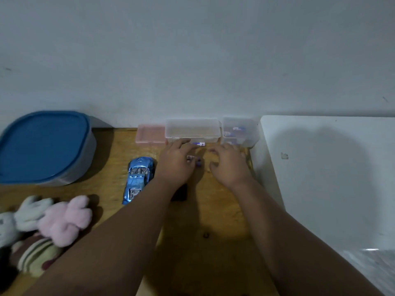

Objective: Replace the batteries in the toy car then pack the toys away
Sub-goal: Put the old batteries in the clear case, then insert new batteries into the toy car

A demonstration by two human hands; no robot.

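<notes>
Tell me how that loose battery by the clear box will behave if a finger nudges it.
The battery lies on its side on the bare wooden table, so it will probably roll. It looks small, likely light and stiff. The clear box right behind it should stop any roll toward the wall.

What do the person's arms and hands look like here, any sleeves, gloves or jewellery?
Both forearms are bare up to the frame edge, no sleeves in view. The left hand and right hand wear no gloves; no watch, bracelet or ring is visible, though the picture is dim and slightly blurred.
</notes>
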